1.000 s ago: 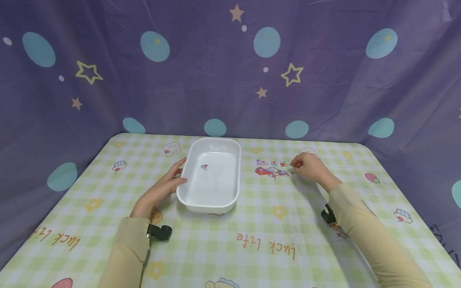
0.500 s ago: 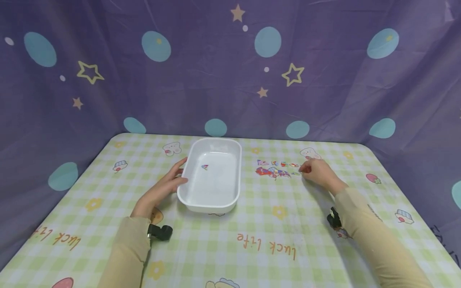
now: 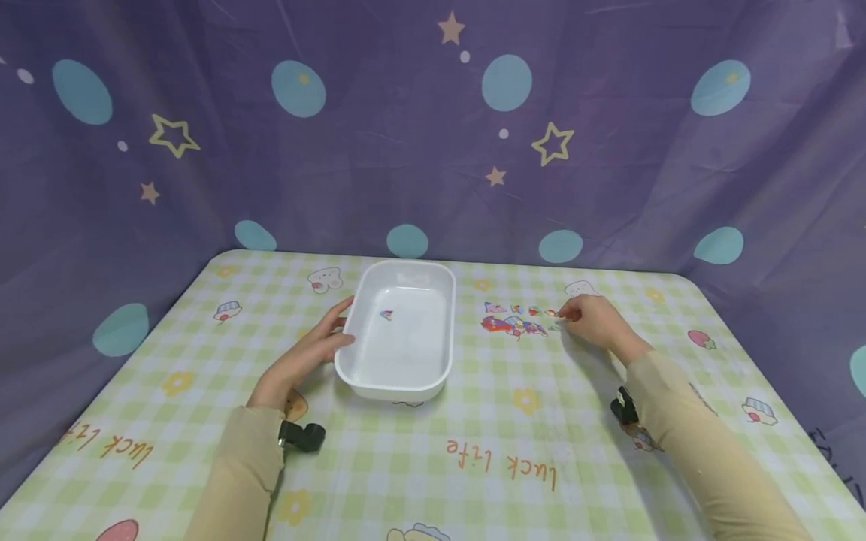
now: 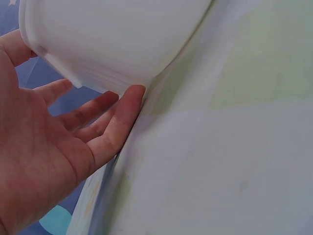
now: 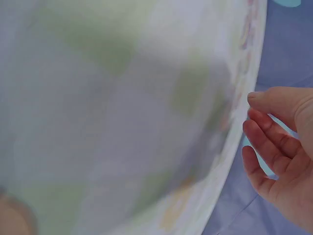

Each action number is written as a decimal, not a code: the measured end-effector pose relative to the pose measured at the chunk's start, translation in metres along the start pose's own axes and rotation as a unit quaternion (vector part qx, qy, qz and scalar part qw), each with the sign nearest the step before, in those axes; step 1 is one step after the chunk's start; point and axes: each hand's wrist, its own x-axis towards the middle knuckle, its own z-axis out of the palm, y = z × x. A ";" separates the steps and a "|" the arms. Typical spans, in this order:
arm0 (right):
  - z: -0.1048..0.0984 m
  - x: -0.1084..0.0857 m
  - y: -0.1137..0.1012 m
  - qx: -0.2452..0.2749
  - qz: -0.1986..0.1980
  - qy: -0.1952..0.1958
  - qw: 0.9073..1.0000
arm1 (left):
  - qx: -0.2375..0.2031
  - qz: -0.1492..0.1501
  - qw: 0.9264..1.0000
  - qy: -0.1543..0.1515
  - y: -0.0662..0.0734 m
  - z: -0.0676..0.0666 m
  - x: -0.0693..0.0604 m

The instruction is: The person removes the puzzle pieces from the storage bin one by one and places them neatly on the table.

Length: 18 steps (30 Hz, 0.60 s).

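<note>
My left hand (image 3: 307, 353) rests against the left side of a white rectangular tub (image 3: 406, 392). In the left wrist view its fingers (image 4: 105, 125) lie fairly straight along the tub's wall. Inside the tub lies one small colourful flat piece (image 3: 386, 315). My right hand (image 3: 595, 323) is low over the table with thumb and fingertips close together, beside a small reddish flat piece (image 3: 551, 312) at the end of a row. Whether it pinches that piece is hidden. A larger red flat piece (image 3: 496, 324) and a purple-blue one (image 3: 534, 329) lie nearer me.
A green-and-white checked cloth (image 3: 501, 511) with printed pictures covers the table. Several other small colourful pieces, including a pinkish one (image 3: 495, 307), lie right of the tub. A purple curtain (image 3: 406, 150) hangs behind the table.
My right hand first moved right along the row, uncovering small pieces, then came slightly back left to the row's end piece. The left hand and tub have stayed put.
</note>
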 end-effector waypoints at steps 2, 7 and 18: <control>-0.002 0.005 -0.010 0.000 -0.005 0.004 1.000 | 0.001 -0.001 1.000 0.001 0.000 0.000 0.000; -0.003 0.019 -0.046 0.013 -0.028 0.002 1.000 | -0.001 0.002 1.000 0.002 0.000 0.000 0.001; 0.003 0.047 -0.108 0.036 -0.066 0.004 0.997 | 0.000 0.001 1.000 0.001 0.000 0.000 0.001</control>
